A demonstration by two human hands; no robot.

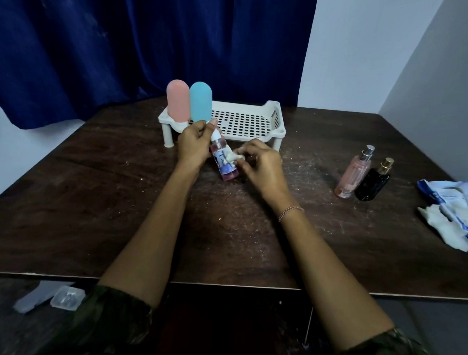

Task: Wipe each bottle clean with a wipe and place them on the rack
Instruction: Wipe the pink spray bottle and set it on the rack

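Observation:
My left hand (194, 145) grips the top of a small pink spray bottle (225, 164) with a white nozzle and a blue label, tilted just above the dark table (121, 198). My right hand (262, 166) pinches a small white wipe (233, 157) against the bottle's side. Behind them stands the white slotted rack (252, 123), with a pink bottle (178, 102) and a teal bottle (200, 101) upright at its left end. A clear pink perfume bottle (355, 176) and a black perfume bottle (374, 182) stand on the table to the right.
A blue and white wipe packet with loose wipes (454, 213) lies at the table's right edge. A dark blue curtain (141, 47) hangs behind the table, and a white wall (424, 75) closes in the right side. Small plastic pieces (64, 297) lie below the front left edge.

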